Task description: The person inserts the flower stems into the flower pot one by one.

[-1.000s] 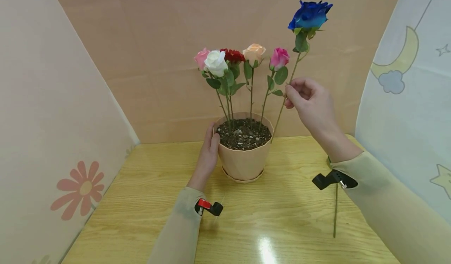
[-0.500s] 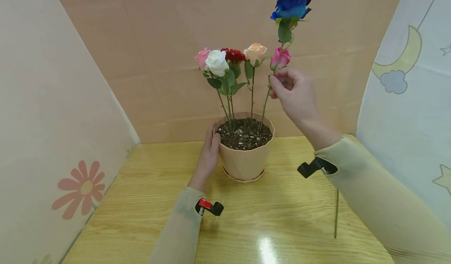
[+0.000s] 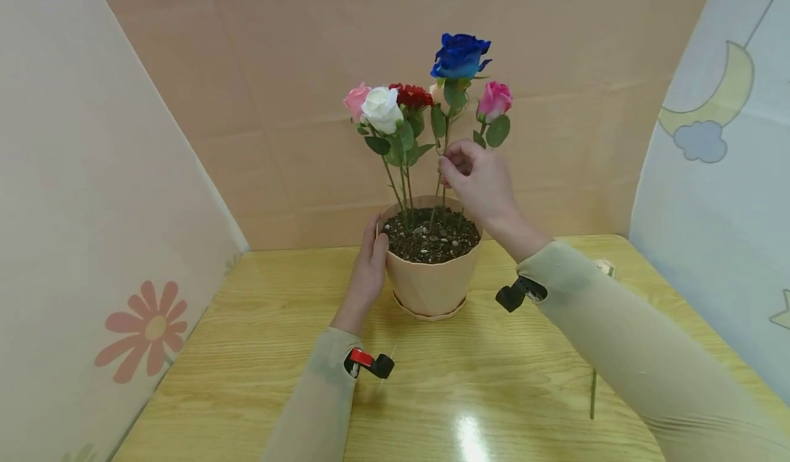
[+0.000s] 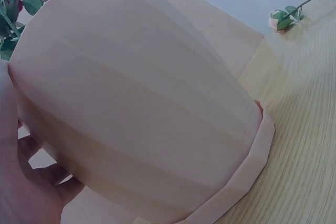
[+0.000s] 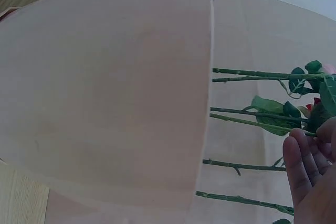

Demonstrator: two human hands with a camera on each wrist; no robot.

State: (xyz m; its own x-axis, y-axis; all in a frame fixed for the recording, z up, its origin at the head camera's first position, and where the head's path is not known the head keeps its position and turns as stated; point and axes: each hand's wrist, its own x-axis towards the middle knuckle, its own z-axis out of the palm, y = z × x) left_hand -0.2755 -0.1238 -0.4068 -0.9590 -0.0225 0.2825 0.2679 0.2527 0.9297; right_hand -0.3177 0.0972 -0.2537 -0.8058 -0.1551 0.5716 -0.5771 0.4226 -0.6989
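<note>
My right hand (image 3: 481, 177) pinches the stem of a blue rose (image 3: 460, 57) between thumb and fingers. The rose stands upright over the flowerpot (image 3: 432, 287), its stem's lower end at the soil (image 3: 441, 246); how deep it sits I cannot tell. In the right wrist view, the fingers (image 5: 300, 163) hold a thin green stem. My left hand (image 3: 365, 277) holds the pot's left side, thumb in front and fingers around the far side, as the left wrist view shows. A peach rose is half hidden behind the blue one.
In the soil stand a white rose (image 3: 381, 110), a light pink rose (image 3: 356, 101), a red flower (image 3: 412, 96) and a bright pink rose (image 3: 495, 101). A pale rose (image 4: 274, 22) lies on the wooden table (image 3: 296, 304), mostly under my right sleeve in the head view. Fabric walls stand around.
My right hand has moved left past the bright pink rose and lowered the blue rose, bringing its stem from outside the pot's right rim to the soil. My left hand keeps its hold.
</note>
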